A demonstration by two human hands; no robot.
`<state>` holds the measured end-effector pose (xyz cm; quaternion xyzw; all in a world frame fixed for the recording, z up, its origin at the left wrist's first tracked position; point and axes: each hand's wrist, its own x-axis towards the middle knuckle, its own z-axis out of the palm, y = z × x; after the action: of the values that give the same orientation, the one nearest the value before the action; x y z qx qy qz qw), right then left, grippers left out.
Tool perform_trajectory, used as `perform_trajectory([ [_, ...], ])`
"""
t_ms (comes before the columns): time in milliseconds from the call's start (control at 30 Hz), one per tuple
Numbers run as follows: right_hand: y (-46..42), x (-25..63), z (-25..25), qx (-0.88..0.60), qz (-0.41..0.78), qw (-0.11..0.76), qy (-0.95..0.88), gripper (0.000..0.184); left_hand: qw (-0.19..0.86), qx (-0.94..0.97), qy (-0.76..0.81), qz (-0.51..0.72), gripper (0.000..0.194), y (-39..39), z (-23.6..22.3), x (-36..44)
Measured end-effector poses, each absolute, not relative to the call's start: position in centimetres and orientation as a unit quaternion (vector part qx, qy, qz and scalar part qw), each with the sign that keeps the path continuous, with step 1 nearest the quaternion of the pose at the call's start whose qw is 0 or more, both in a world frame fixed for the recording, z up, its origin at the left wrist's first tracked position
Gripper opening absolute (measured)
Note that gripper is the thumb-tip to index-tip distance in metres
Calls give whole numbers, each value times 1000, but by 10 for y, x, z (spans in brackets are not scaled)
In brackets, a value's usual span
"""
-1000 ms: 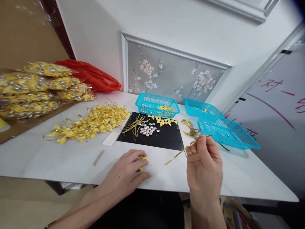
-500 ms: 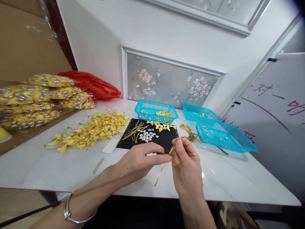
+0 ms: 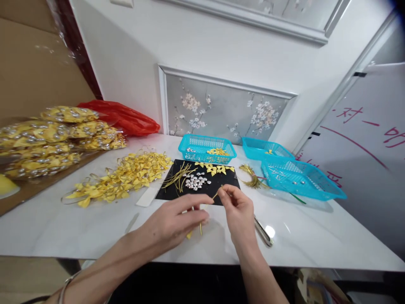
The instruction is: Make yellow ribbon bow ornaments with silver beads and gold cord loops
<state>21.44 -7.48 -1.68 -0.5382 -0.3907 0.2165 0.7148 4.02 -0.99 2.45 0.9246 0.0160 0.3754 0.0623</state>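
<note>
Gold strand (image 3: 215, 196) spans above the white table (image 3: 95, 232), near the black mat's (image 3: 167, 192) front edge. Right hand (image 3: 239, 215) pinches its upper end; left hand (image 3: 177, 219) curls, grip unclear, yellow piece (image 3: 189, 235) beneath.

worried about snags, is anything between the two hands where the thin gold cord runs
Nothing visible: the thin gold cord crosses a small gap from right hand to left hand, above the black mat. The silver metal tool lies outside, by the right wrist.
</note>
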Motion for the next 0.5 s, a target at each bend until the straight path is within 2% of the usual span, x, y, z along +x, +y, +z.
perform_trajectory([
  [100, -70, 214, -21, -545, 207, 697, -417, 19, 247, 903, 37, 349, 19, -23, 25, 38],
  [233, -80, 205, -18, -543, 175, 678, -464, 14, 502, 773, 234, 311, 15, -38, 31, 40],
  [300, -91, 199, -14, -538, 146, 672, -488, 11, 603, 686, 283, 293, 10, -42, 34, 40],
  [367, -102, 194, -11, -530, 114, 669, -509, 9, 656, 643, 292, 266, 10, -45, 36, 38],
  [500, -116, 189, -6, -487, -26, 641, -593, 20, 665, 652, 295, 211, 30, -47, 34, 31],
])
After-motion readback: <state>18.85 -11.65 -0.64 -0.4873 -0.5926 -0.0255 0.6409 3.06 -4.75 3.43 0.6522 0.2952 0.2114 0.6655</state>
